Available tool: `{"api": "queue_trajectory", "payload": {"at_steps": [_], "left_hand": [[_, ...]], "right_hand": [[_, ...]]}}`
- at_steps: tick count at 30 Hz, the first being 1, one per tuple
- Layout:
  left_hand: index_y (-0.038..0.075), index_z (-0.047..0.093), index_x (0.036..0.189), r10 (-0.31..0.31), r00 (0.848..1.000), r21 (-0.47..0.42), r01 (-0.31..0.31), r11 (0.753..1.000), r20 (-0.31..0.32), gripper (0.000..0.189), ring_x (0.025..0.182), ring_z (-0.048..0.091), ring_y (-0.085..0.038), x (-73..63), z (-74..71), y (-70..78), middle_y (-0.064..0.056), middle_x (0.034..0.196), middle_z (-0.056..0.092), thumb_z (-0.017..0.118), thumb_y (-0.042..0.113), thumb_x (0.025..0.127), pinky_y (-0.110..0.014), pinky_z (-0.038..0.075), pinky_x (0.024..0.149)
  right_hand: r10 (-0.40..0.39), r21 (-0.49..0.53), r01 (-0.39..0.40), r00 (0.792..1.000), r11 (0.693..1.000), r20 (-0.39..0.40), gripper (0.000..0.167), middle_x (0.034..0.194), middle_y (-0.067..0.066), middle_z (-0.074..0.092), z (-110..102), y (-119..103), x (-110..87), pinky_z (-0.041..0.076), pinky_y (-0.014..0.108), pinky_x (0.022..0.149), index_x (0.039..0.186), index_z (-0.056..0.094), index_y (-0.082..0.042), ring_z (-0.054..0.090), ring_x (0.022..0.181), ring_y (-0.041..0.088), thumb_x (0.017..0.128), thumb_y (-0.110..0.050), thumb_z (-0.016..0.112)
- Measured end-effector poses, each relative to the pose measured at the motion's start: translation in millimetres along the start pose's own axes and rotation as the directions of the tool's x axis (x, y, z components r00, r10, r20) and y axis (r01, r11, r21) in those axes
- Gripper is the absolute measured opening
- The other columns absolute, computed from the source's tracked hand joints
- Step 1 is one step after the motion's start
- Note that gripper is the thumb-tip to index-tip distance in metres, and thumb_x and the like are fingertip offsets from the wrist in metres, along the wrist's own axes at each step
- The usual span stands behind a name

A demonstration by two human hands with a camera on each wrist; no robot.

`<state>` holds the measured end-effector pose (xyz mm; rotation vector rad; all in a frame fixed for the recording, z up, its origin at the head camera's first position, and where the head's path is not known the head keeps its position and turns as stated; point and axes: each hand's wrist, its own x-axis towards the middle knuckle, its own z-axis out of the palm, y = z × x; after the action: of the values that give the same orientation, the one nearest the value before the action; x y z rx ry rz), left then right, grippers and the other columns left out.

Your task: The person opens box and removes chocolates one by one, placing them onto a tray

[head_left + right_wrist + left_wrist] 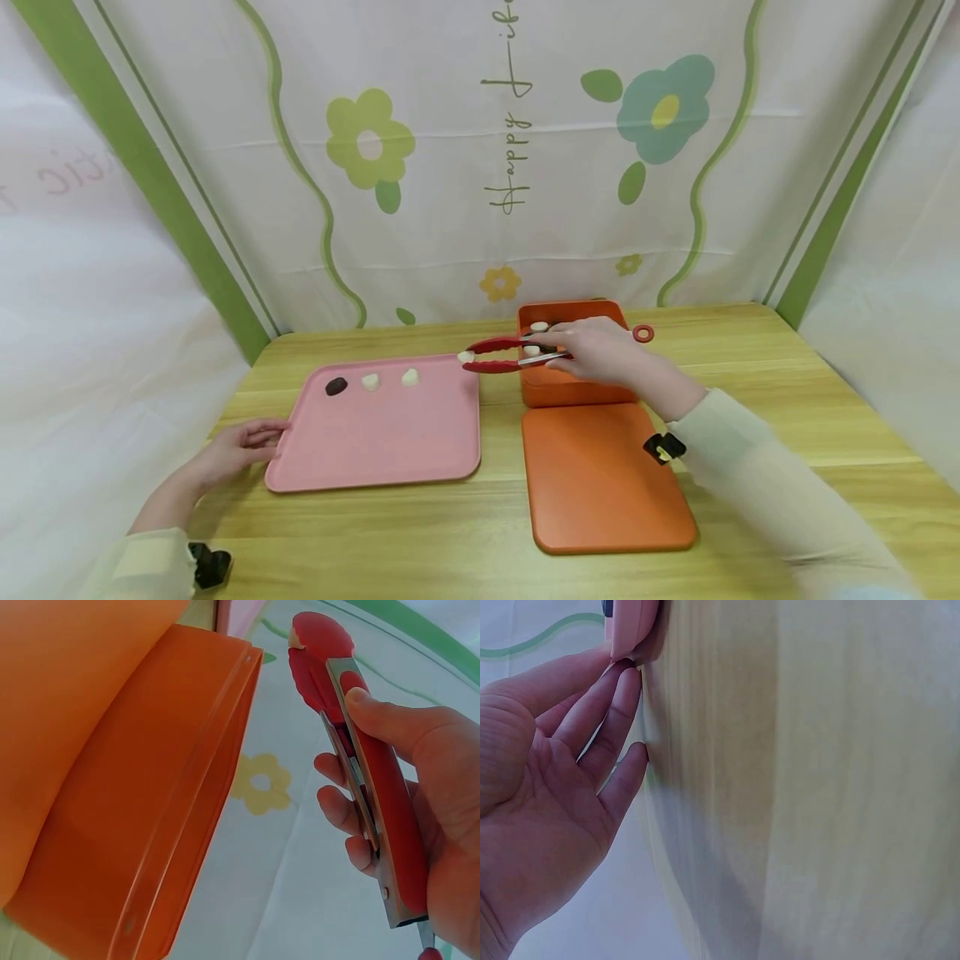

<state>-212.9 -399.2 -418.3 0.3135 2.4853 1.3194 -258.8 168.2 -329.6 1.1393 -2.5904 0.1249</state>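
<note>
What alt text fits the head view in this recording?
A right hand holds red tongs with a white piece at their tips, by the far right corner of a pink tray bearing one dark piece and two white pieces. The left hand touches the tray's left edge. At right, an orange box of similar pieces stands behind an orange lid.

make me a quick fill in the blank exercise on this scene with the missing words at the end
The right hand grips a pair of red-and-silver ____.
The left hand touches the edge of the ____ tray.
Lying on the tray are one dark piece and ____ pale pieces.
The open box and the flat lid in front of it are both ____.

Missing words: tongs, pink, two, orange.
</note>
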Motion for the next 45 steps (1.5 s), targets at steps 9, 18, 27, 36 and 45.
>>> {"api": "queue_trajectory", "payload": {"at_steps": [9,18,27,36,45], "left_hand": [[-0.019,0.044,0.132,0.013,1.0,0.011,-0.013,1.0,0.009,0.05,0.099,0.059,0.001,0.8,-0.9,0.6,-0.037,0.127,0.052,0.063,0.007,0.094,-0.019,0.049,0.082],[-0.02,0.043,0.132,0.012,1.0,0.008,-0.012,1.0,0.007,0.05,0.099,0.059,0.003,-0.1,0.1,1.2,-0.037,0.127,0.051,0.063,0.007,0.094,-0.019,0.049,0.082],[-0.02,0.042,0.132,0.016,1.0,-0.012,-0.016,1.0,0.011,0.05,0.099,0.058,0.005,-0.1,-0.3,-1.4,-0.038,0.127,0.051,0.063,0.006,0.095,-0.018,0.049,0.082],[-0.021,0.041,0.132,0.009,1.0,-0.023,-0.009,1.0,0.009,0.051,0.098,0.058,0.005,-0.1,-0.6,-1.7,-0.039,0.128,0.05,0.063,0.005,0.094,-0.019,0.049,0.082],[-0.02,0.042,0.133,0.016,1.0,-0.013,-0.016,1.0,0.005,0.05,0.1,0.058,0.004,-0.5,-0.7,-3.0,-0.038,0.128,0.05,0.063,0.006,0.095,-0.019,0.049,0.083]], "right_hand": [[0.009,0.0,-0.009,0.996,1.0,0.085,0.043,0.11,0.004,0.069,11.9,-6.3,19.8,0.049,0.032,0.06,0.128,0.067,-0.021,0.063,0.076,0.019,0.086,-0.029,0.075],[0.039,0.009,-0.041,0.987,0.999,0.156,0.039,0.081,-0.005,0.061,24.3,-11.8,36.4,0.048,0.032,0.062,0.128,0.066,-0.023,0.055,0.076,0.017,0.09,-0.025,0.07],[0.064,0.012,-0.069,0.966,0.998,0.251,0.04,0.103,0.002,0.07,33.2,-14.9,50.9,0.051,0.038,0.075,0.13,0.065,-0.023,0.06,0.085,0.02,0.091,-0.026,0.069],[0.077,-0.001,-0.08,0.954,0.997,0.29,0.041,0.104,0.002,0.07,38.8,-17.3,59.4,0.05,0.037,0.078,0.131,0.064,-0.023,0.061,0.085,0.019,0.09,-0.029,0.071],[0.073,-0.003,-0.076,0.952,0.997,0.298,0.042,0.106,0.001,0.07,40.5,-18.4,60.2,0.05,0.037,0.078,0.132,0.063,-0.023,0.062,0.086,0.019,0.091,-0.03,0.07]]}}
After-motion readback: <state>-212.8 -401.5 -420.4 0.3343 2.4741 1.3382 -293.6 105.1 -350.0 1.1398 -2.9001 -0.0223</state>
